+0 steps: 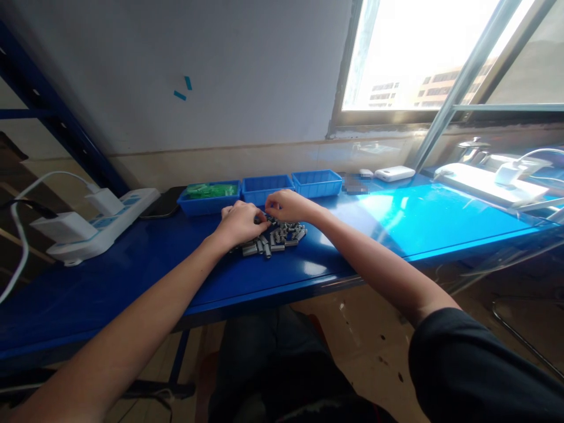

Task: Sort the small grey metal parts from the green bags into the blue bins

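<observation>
A pile of small silvery metal parts [277, 238] lies on the blue table, below and between my hands. My left hand [242, 223] is over the left side of the pile, its thumb and fingers pinched together; what is between them is too small to make out. Close by on the right, my right hand [286, 205] has curled fingers over the back of the pile, and any part in them is hidden. Behind the hands stand a blue bin with green pieces [209, 205], a middle blue bin [267, 183] and a right blue bin [318, 187].
On the left are a white power strip [110, 229] with plugged-in chargers and a dark phone [164, 202]. A white device [394, 173] lies by the wall at the back right. Farther right, another power strip [484, 181] sits near a metal post.
</observation>
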The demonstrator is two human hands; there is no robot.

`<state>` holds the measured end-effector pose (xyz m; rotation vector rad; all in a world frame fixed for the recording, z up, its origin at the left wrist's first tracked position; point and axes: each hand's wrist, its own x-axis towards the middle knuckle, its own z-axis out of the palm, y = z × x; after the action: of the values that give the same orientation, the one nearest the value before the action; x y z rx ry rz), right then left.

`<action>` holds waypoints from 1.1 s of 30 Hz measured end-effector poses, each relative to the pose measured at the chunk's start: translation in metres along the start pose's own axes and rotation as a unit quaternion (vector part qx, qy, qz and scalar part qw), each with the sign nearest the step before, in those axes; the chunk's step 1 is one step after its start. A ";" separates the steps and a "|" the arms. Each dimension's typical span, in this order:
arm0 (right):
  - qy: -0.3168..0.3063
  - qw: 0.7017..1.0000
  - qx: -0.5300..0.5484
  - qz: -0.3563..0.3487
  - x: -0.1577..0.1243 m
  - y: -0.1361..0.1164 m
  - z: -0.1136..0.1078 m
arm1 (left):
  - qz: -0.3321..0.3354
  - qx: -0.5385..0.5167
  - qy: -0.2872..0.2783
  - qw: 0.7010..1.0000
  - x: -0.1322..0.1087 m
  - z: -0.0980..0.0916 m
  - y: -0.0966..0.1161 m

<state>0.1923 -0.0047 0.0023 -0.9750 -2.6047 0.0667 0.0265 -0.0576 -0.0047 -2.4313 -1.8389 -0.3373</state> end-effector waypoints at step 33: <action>0.338 0.922 -0.028 0.189 -0.019 0.031 -0.048 | -0.005 -0.151 0.046 0.987 0.001 -0.003 -0.016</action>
<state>0.2413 0.0025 0.0361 -1.2414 -1.7809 -0.2137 0.0113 -0.0528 -0.0029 -2.5407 -1.8808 -0.7671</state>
